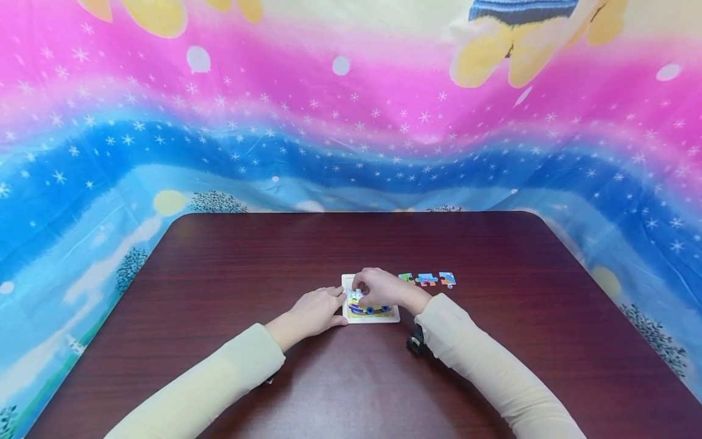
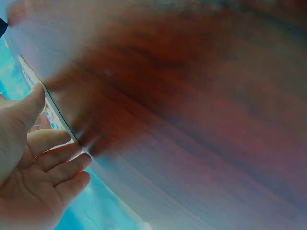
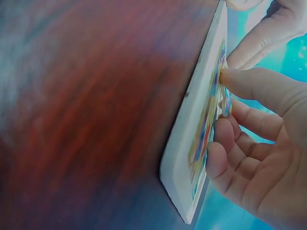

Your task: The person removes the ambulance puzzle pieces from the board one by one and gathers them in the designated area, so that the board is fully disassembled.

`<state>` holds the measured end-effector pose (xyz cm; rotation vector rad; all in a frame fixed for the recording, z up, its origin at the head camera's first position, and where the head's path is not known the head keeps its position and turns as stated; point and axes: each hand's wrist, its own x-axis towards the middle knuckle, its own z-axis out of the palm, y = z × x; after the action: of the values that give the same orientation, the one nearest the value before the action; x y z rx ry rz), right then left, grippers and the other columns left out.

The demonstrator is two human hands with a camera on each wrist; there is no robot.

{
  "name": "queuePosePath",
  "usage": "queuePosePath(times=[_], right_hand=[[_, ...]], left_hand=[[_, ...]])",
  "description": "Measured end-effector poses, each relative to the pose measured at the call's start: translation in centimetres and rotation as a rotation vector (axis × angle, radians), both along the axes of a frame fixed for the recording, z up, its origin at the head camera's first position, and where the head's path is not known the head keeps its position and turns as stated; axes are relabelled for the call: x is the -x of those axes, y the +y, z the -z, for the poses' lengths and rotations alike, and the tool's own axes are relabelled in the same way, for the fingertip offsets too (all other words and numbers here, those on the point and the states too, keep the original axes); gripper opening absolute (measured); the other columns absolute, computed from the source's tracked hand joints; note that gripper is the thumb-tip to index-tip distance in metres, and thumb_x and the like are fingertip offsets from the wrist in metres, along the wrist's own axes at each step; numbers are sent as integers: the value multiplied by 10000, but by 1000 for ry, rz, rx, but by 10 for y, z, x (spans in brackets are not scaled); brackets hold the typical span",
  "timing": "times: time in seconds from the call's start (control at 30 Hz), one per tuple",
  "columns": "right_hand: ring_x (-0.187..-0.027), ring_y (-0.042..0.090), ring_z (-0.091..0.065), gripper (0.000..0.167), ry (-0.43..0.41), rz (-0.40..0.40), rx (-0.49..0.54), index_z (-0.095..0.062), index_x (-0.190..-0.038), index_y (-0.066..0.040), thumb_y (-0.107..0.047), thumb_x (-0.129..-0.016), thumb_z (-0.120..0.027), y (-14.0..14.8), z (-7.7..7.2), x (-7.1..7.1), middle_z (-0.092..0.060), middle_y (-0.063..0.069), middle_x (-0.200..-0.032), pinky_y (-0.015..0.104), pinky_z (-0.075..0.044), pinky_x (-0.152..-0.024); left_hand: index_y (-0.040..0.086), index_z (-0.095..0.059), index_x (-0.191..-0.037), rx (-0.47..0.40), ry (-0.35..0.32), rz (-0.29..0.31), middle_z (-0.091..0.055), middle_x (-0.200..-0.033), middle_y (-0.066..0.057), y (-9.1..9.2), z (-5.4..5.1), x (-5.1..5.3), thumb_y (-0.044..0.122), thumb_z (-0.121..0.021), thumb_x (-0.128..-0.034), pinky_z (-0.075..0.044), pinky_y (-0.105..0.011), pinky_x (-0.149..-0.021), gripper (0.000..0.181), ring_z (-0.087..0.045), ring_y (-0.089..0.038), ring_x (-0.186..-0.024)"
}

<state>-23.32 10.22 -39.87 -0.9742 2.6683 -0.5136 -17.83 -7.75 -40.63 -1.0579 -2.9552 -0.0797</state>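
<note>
A small jigsaw tray [image 1: 373, 319] with a pale border lies on the table, with a colourful vehicle-like picture with blue wheels partly showing inside. My left hand [image 1: 315, 311] rests at the tray's left edge, its fingers and thumb fairly straight against the border, as the left wrist view also shows. Over the tray is my right hand [image 1: 381, 286], pinching a puzzle piece [image 3: 227, 103] between thumb and index finger, just above the picture. The other right fingers curl loosely in the right wrist view. My right hand hides the tray's upper right part.
Three loose puzzle pieces [image 1: 426, 280] lie in a row right of the tray, the leftmost partly behind my right wrist. A black device [image 1: 415, 343] sits by the right cuff. The dark wooden table [image 1: 263, 256] meets a patterned cloth [image 1: 351, 171] at its far edge.
</note>
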Motion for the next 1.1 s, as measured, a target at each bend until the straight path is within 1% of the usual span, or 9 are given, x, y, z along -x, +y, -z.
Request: queuePosePath(times=[0.1,0.2,0.43,0.53,0.63,0.7,0.83,1.03,1.1], right_hand=[[-734,111,-478,280,1,0,-12,-645,-997,-66,-124,-745,-753,0,-1,-1,-538,-25,-852,255,-441,-648],[-734,114,-479,256,7,-5,-7,-657,-999,-67,-92,-753,-727,0,-2,-1,-541,-20,-866,260,-443,-649],[-737,110,-504,241,9,-20,40,-675,-1019,-72,-25,-785,-651,4,-1,0,-560,-7,-884,260,-452,-666],[-758,113,-513,233,-20,-6,72,-639,-1029,-61,-9,-801,-637,5,0,1,-568,-2,-887,264,-454,-685],[-747,118,-506,202,-36,8,94,-601,-992,-73,0,-806,-633,5,0,1,-564,-9,-845,269,-450,-679],[-733,118,-504,181,-32,10,101,-591,-961,-80,0,-805,-635,6,0,1,-561,-15,-812,268,-447,-669],[-709,107,-496,168,-15,8,85,-635,-952,-90,-22,-800,-654,5,0,1,-559,-41,-786,255,-445,-654],[-707,113,-475,263,-33,6,28,-630,-1027,-76,-87,-779,-716,4,0,-1,-522,-31,-806,265,-435,-634],[-711,116,-467,272,-21,1,8,-626,-1031,-74,-102,-778,-723,3,0,-2,-514,-28,-809,267,-427,-629]], left_hand=[[10,-587,-1166,3,1,0,-547,-1246,-153,0,0,0,393,-652,-830,-423,-377,-936,513,-520,-275,-1139],[7,-583,-1179,4,-2,-1,-543,-1251,-154,0,0,0,394,-651,-831,-418,-376,-941,525,-519,-277,-1141],[4,-582,-1178,-2,-6,-1,-543,-1249,-159,0,0,0,393,-655,-829,-424,-382,-935,528,-525,-283,-1133],[2,-587,-1162,-8,-3,8,-548,-1242,-162,0,0,-1,389,-659,-826,-425,-383,-933,517,-527,-284,-1130],[8,-590,-1152,-12,-3,11,-548,-1242,-160,-1,-1,-1,387,-659,-827,-427,-384,-931,504,-527,-283,-1130],[13,-591,-1148,-17,-4,11,-548,-1243,-158,-1,0,0,385,-659,-827,-429,-387,-927,496,-527,-285,-1129],[20,-592,-1139,-24,0,15,-551,-1238,-157,-1,0,0,381,-662,-825,-429,-390,-927,483,-531,-288,-1123],[17,-593,-1131,-25,9,22,-555,-1231,-158,-1,1,0,385,-663,-822,-433,-391,-922,486,-534,-291,-1119],[12,-591,-1138,-21,11,23,-555,-1231,-160,-1,1,0,389,-660,-824,-435,-389,-919,496,-534,-291,-1119]])
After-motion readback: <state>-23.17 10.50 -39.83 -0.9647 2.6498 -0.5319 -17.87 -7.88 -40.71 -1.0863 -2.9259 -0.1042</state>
